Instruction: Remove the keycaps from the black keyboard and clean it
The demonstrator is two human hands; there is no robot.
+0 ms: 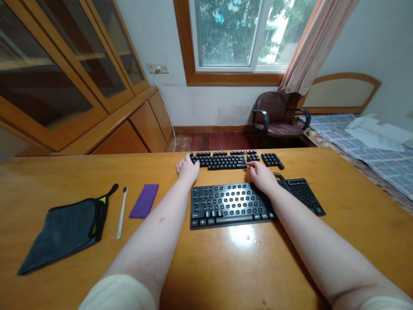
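Several rows of loose black keycaps [226, 162] lie along the far edge of the wooden table. My left hand [188, 170] rests at the left end of these rows, fingers apart and reaching over the outermost caps. At the right end of the main block, my right hand [262, 176] has its fingertips drawn together against the caps; whatever is between them is too small to make out. Below that hand lies a black keyboard [238, 200], mostly stripped to its bare switch posts. A few bottom-row keys and the long space bar are on it. My right forearm covers part of its right side.
On the left are a dark grey cloth [67, 228] with a black-and-yellow looped end, a white toothbrush [121, 213] and a folded purple cloth [144, 201]. A separate number-pad group [271, 159] sits far right. A chair [274, 114] stands beyond the table.
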